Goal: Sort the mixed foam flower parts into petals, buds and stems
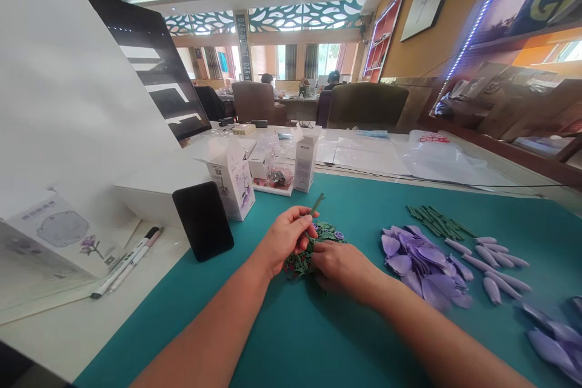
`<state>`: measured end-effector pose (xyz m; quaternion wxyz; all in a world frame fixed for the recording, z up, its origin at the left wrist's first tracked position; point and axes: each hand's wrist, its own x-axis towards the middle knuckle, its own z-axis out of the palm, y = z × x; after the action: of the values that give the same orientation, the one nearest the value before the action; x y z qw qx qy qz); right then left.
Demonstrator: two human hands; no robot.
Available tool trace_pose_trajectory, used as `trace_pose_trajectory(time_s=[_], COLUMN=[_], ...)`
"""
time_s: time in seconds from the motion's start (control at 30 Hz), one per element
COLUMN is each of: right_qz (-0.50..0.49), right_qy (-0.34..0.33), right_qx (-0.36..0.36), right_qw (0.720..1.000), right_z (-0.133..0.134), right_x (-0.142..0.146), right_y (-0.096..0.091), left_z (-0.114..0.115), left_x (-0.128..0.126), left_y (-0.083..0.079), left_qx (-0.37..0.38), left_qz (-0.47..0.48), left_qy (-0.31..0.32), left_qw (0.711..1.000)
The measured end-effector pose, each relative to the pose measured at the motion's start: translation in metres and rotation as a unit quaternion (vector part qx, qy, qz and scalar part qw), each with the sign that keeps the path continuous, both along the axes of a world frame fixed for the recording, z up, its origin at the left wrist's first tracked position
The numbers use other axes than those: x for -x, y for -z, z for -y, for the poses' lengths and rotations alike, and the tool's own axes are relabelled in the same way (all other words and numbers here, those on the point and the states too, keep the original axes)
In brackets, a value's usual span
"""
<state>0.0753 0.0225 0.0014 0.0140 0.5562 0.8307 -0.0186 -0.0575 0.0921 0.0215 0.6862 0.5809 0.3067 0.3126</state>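
Note:
My left hand (pixel 285 236) pinches a thin green stem piece (pixel 319 202) between thumb and fingers, its tip pointing up and away from me. Below it lies a heap of small green plastic parts (pixel 297 262), with a few purple and red bits among them. My right hand (pixel 343 267) reaches into that heap from the right with its fingers bent together. What those fingertips hold, if anything, is hidden. To the right are a pile of purple petals (pixel 421 257), a bundle of green stems (pixel 436 222) and several slim purple bud-shaped pieces (pixel 498 257).
A black tablet (pixel 203 221) leans at the left, near printed flower boxes (pixel 234 185) and a tray of bagged parts (pixel 273 185). Two pens (pixel 127 262) lie further left. More purple pieces (pixel 557 342) sit at the right edge of the green mat (pixel 364 351).

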Motion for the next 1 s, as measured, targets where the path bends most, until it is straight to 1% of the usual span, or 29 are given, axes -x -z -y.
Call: trace_pose_trajectory(time_s=[0.1,0.17,0.23,0.27,0.33,0.37,0.47,0.63,0.7,0.8,0.87,0.93,1.0], right_qz=[-0.069,-0.129,-0.202,-0.243,-0.331,-0.377,-0.498,-0.627,-0.662,-0.691,-0.702,-0.71,-0.712], right_qy=[0.02,0.052,0.098,0.123,0.164,0.174,0.184,0.225,0.227,0.221,0.217,0.212,0.206], right_qx=[-0.033,-0.048,-0.042,-0.036,-0.028,-0.029,-0.034,-0.021,-0.02,-0.029,-0.037,-0.042,-0.043], right_qw=[0.997,0.989,0.974,0.962,0.929,0.909,0.847,0.745,0.714,0.688,0.677,0.67,0.67], right_z=[0.0,0.0,0.0,-0.001,-0.002,-0.003,-0.008,-0.011,-0.011,-0.009,-0.009,-0.008,-0.008], right_x=[-0.005,-0.01,-0.016,-0.019,-0.026,-0.029,-0.036,-0.043,-0.044,-0.046,-0.047,-0.047,-0.046], right_y=[-0.004,-0.01,-0.015,-0.017,-0.02,-0.02,-0.02,-0.022,-0.023,-0.024,-0.024,-0.024,-0.025], left_z=[0.0,0.001,0.002,0.003,0.004,0.004,0.004,0.003,0.004,0.006,0.007,0.008,0.008], left_x=[0.0,0.0,-0.001,-0.001,-0.001,-0.001,-0.002,-0.001,0.0,0.001,0.001,0.001,0.001], left_y=[0.001,0.0,-0.001,-0.001,-0.002,-0.003,-0.003,0.0,0.0,-0.001,-0.002,-0.003,-0.002], left_qx=[-0.018,-0.032,-0.04,-0.043,-0.05,-0.056,-0.082,-0.141,-0.156,-0.176,-0.189,-0.201,-0.21], left_qz=[-0.017,-0.029,-0.044,-0.053,-0.071,-0.078,-0.085,-0.09,-0.1,-0.128,-0.147,-0.16,-0.167], left_qy=[-0.003,-0.008,-0.012,-0.013,-0.015,-0.015,-0.011,0.005,0.016,0.029,0.037,0.045,0.048], left_qw=[1.0,0.999,0.998,0.998,0.996,0.995,0.993,0.986,0.983,0.976,0.97,0.965,0.962])
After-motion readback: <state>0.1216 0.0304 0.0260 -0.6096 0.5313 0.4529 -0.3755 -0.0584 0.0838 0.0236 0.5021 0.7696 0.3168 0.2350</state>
